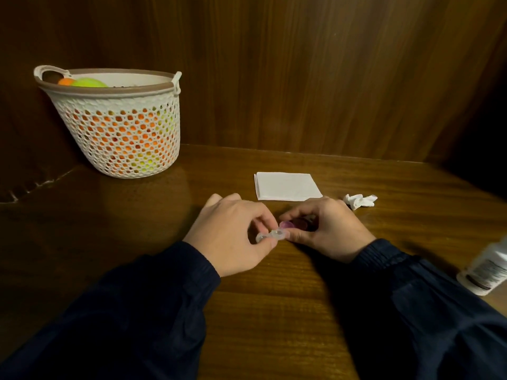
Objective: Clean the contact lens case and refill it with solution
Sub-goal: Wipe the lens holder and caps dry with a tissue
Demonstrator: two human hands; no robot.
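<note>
Case (270, 235) pinched in left hand (233, 231) fingers, low over counter (274, 297), just before napkin (286, 185). Purple cap (286, 224) gripped by right hand (326, 229) fingers, beside case. Bottle (488, 270) far right of napkin.

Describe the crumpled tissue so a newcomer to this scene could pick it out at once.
Start at the wooden table and find the flat, folded white napkin near its back edge. Just right of that, beyond the right hand, lies the crumpled tissue. It is the only wadded, wrinkled white scrap; the napkin is square and smooth, and the bottle sits at the right edge.
</note>
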